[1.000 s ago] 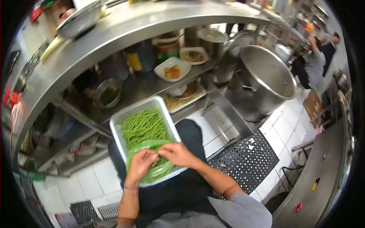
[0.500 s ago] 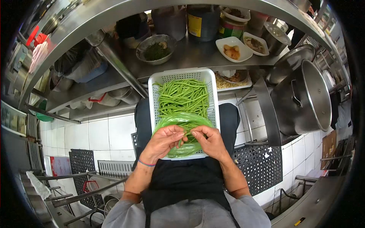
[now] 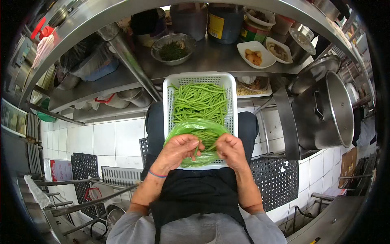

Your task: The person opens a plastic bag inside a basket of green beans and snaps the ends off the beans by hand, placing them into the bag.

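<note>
A white plastic basket (image 3: 167, 106) rests across my lap, its far part filled with green beans (image 3: 199, 101). At the near end sits an opened green plastic bag (image 3: 178, 129) with more beans (image 3: 208, 137) inside. Above the bag, my left hand (image 3: 178, 151) pinches a green bean (image 3: 197, 150) between thumb and fingers. My right hand (image 3: 231, 151) is closed over the bag's right side, apart from the left one. Whatever its curled fingers hold, if anything, is hidden.
Ahead, a steel shelf (image 3: 142, 73) holds a bowl of dark greens (image 3: 172, 52), a square white dish (image 3: 256, 57) and several tubs. A large steel pot (image 3: 321, 114) stands at right. Black perforated mats (image 3: 274, 179) lie on the tiles; metal rails (image 3: 93, 207) are at left.
My right hand has drawn away to the right from my left and curled its fingers in. My left hand stays over the bag with a bean. The view has shifted slightly.
</note>
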Demonstrator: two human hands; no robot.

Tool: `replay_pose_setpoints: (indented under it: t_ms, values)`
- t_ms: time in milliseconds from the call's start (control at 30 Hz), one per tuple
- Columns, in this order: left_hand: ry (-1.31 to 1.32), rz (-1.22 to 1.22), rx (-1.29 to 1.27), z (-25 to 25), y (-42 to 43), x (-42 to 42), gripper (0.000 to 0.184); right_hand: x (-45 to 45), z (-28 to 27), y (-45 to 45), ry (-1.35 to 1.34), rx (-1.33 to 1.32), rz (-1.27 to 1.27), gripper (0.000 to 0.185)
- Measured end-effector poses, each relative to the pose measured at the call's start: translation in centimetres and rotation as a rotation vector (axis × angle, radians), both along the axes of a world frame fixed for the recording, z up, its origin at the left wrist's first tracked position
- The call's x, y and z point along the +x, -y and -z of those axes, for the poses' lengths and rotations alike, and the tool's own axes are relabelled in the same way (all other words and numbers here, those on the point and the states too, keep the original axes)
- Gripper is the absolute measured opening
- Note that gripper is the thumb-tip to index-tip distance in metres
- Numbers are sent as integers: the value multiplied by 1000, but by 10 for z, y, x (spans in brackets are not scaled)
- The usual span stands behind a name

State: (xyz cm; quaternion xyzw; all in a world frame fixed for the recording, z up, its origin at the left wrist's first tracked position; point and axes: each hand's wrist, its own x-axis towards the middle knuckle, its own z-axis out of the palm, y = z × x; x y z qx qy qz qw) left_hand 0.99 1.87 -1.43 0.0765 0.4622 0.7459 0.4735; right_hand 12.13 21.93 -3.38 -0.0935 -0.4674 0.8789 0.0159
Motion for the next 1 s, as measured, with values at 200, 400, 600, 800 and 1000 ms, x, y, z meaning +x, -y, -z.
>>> replay_pose_setpoints:
  t_ms: [200, 400, 600, 800, 1000]
  values:
    - [-158, 10, -113, 11, -9, 6, 18, -4, 3, 18, 21, 501, 14, 13]
    - [-276, -138, -223, 4, -15, 18, 18, -2, 11, 27, 77, 243, 83, 21]
    - [-1375, -109, -353, -36, -41, 36, 28, 0, 1, 56, 125, -182, 262, 32]
    - [-1357, -75, -149, -70, -21, 46, 22, -21, -24, 23, 229, -464, 375, 34]
    - [-1248, -143, -167, -76, 5, 45, 17, -110, -134, -22, -339, 57, 600, 40]
